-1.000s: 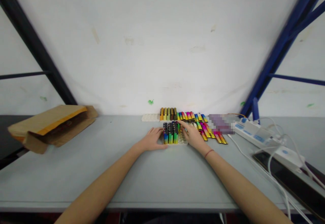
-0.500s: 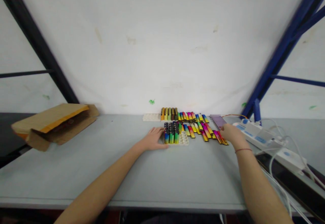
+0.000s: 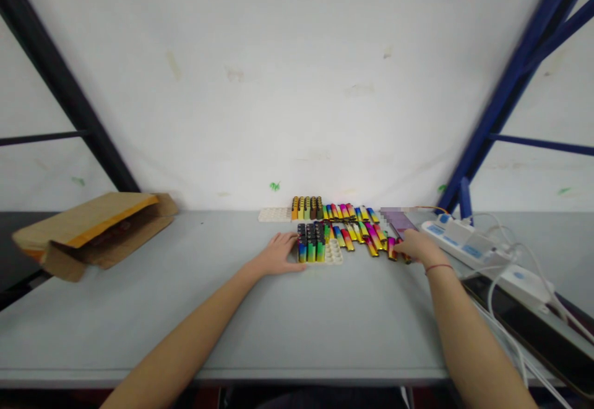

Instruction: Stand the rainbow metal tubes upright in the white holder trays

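Observation:
My left hand (image 3: 279, 255) is curved round the left side of a white holed tray (image 3: 335, 254), thumb along its front edge. Upright lighters (image 3: 311, 245) with black tops and blue-to-green bodies fill the tray's left part, while holes show on the right. Shiny multicoloured lighters (image 3: 371, 242) lie loose in a cluster to the right of the tray. At the right end of that cluster, my right hand (image 3: 414, 247) has its fingers closed on a red-and-gold lighter (image 3: 393, 249); the fingertips are partly hidden.
Behind stands a second tray (image 3: 275, 214) beside upright yellow and brown lighters (image 3: 306, 207). A purple flat object (image 3: 397, 221) lies near my right hand. To the right are a white power strip (image 3: 482, 254) with cables and a black phone-like slab (image 3: 524, 313). An open paper bag (image 3: 99, 229) lies left.
My right hand has moved slightly left and in over the end of the loose lighters, covering some of them. My left hand stays at the tray. The view has shifted slightly.

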Demonstrator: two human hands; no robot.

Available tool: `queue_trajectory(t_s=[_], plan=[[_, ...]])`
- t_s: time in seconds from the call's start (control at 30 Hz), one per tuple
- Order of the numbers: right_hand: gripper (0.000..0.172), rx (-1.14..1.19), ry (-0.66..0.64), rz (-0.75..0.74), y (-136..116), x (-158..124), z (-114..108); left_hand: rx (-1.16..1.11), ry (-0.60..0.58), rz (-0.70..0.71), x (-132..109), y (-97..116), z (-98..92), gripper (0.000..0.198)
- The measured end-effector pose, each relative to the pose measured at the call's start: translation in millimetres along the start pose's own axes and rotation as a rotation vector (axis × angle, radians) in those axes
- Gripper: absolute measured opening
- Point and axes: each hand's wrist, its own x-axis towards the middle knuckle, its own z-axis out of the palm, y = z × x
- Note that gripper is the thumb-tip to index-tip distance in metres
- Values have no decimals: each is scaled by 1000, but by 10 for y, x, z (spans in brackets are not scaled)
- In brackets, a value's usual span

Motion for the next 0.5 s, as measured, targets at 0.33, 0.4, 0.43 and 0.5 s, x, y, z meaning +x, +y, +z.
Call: queue_trajectory(t_s=[0.33,0.4,0.43,0.5], plan=[[20,607,281,-351,-368,-47,-59,-17,29,17,0,-1,1,77],[30,772,251,-425,-502,-90,-3,-18,27,19,1,-5,4,77],[35,842,237,-458,-566,-111,29,-17,26,20,1,-7,4,77],[41,956,202,-531,-682,-147,94,-13,25,20,0,-9,4,77]])
